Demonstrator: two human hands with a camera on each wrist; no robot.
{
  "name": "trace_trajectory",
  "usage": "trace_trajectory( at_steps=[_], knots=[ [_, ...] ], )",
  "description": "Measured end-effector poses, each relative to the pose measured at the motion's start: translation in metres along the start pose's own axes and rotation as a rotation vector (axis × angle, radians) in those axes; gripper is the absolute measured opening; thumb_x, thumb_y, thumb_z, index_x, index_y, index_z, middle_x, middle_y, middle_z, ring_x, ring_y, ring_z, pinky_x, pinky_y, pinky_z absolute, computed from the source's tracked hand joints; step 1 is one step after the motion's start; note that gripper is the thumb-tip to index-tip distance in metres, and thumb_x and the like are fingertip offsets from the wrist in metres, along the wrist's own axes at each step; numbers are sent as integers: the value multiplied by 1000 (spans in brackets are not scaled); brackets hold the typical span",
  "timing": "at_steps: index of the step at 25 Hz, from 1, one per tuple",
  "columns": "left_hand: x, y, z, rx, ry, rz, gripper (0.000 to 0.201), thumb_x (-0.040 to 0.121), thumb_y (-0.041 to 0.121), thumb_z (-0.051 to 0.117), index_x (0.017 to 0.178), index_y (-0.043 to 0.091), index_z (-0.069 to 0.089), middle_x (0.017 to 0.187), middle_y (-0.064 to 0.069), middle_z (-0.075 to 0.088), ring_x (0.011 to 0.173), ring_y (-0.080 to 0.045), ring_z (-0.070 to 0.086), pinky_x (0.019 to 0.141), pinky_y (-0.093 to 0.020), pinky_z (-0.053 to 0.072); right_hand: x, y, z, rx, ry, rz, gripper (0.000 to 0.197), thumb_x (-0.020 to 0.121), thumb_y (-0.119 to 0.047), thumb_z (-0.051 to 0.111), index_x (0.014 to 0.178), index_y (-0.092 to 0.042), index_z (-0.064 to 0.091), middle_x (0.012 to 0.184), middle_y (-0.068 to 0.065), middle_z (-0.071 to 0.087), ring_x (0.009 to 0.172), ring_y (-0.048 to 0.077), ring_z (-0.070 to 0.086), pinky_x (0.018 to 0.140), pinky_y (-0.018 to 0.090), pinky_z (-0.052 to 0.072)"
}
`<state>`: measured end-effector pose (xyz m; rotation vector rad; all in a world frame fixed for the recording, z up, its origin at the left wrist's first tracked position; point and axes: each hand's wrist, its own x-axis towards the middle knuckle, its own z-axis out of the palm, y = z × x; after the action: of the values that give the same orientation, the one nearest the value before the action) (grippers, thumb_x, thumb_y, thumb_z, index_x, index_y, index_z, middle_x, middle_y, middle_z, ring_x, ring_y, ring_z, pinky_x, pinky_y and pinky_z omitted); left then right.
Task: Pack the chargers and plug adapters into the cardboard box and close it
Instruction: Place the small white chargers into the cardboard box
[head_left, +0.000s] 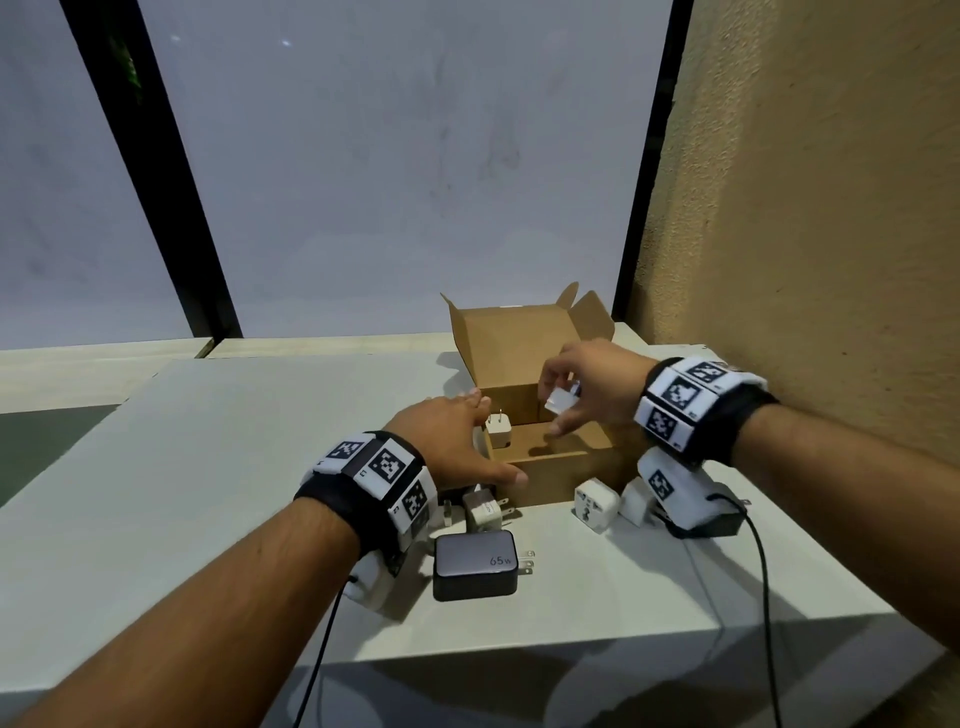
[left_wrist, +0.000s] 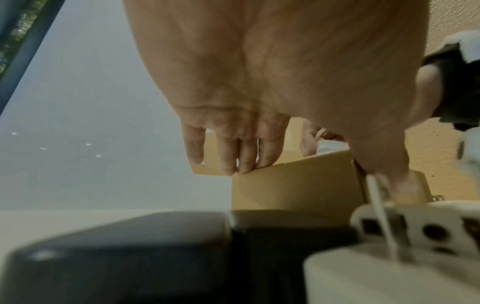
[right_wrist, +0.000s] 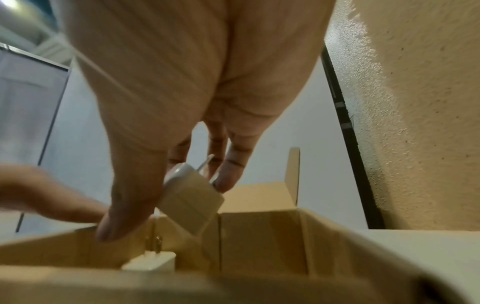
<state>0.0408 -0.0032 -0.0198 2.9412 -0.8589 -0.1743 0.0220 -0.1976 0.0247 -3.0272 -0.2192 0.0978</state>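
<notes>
My right hand (head_left: 587, 387) pinched white charger (head_left: 562, 400) over open cardboard box (head_left: 550, 475); left hand (head_left: 457, 441) flat, steadying box wall; one charger (head_left: 497, 429) inside; black charger (head_left: 475, 570), adapters (head_left: 596, 505) waited on worktop (head_left: 208, 493); lid unclosed.

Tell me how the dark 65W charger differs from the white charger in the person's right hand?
The 65W charger is dark grey and bigger; the white charger is small. The dark one lies on the table outside the cardboard box; the right hand pinches the white one above it. Both have metal prongs.
</notes>
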Motion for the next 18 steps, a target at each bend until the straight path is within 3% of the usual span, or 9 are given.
trace_trajectory(
  at_steps=[3,6,9,11,14,18],
  knots=[
    [-2,-3,4,-45,17,-4,109,63,81,60,151,28,24,160,12,15,141,-17,32,110,-37,32,18,-4,13,-163,-118,-40,41,73,-30,80,112,-23,66,108,1,57,103,21,55,80,29,45],
    [-3,-4,4,-55,26,-6,110,60,81,63,150,28,27,159,12,18,139,-18,35,107,-37,36,20,-12,25,-247,-190,-94,40,85,-16,68,124,-21,62,122,4,56,112,23,53,83,26,41],
    [-2,-3,3,-32,33,-6,112,58,82,63,150,27,29,158,11,25,135,-20,41,104,-38,40,14,-12,25,-226,-163,-147,47,86,-8,65,131,-20,57,123,1,59,112,21,55,90,26,44],
    [-2,-1,2,2,31,-3,113,58,82,62,149,25,30,157,10,27,133,-21,45,101,-38,42,12,-4,20,-205,-96,-132,43,87,-6,63,126,-22,60,117,0,61,109,21,57,90,27,48],
    [-2,2,-1,54,12,2,109,59,81,62,148,24,33,158,8,27,132,-23,44,100,-40,43,5,3,20,-180,-93,-95,34,90,-9,55,120,-23,65,109,-1,65,103,20,61,82,25,47],
    [-1,1,-1,55,1,0,110,58,82,63,147,24,34,157,6,30,130,-24,46,99,-40,43,-1,-2,26,-141,-200,-59,42,92,-25,59,133,-29,53,120,-1,65,107,20,61,89,30,48]
  ],
)
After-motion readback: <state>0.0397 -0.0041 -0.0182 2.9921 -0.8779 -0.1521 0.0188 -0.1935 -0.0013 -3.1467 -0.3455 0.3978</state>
